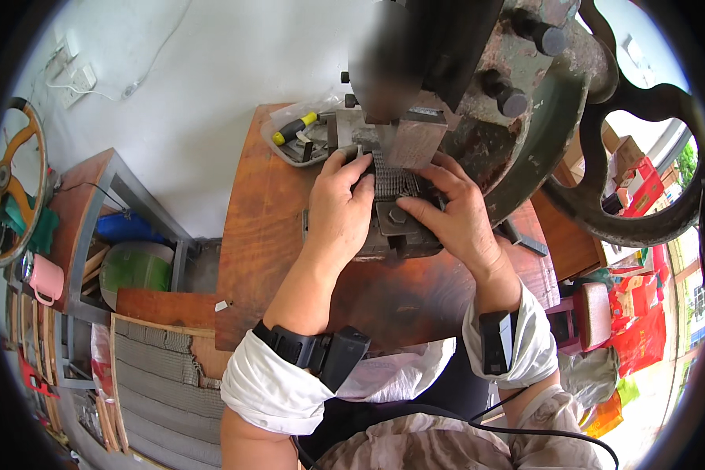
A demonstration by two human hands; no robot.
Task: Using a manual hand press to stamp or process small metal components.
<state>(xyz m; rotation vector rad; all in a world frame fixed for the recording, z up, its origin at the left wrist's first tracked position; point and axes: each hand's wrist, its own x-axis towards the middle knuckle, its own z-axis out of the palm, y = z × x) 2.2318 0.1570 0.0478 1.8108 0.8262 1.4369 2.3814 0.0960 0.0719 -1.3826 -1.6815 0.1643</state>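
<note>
Both hands are at the bed of a heavy metal press on a wooden table. Between them lies a grey piece of closely ribbed metal strips (388,178), right beneath the press's steel block (417,141). My left hand (341,202) has its fingers closed on the left edge of the strips. My right hand (453,205) grips their right edge, thumb in front and fingers behind, partly hidden by the block. A bolted steel plate (398,219) sits just in front of the strips, near my right thumb.
A plastic tray (277,142) with a yellow-and-black screwdriver (294,128) stands at the back left of the wooden table (247,251). The press's large wheel (642,231) rises at the right. At the lower left, a wooden tray (114,368) holds rows of similar grey ribbed strips.
</note>
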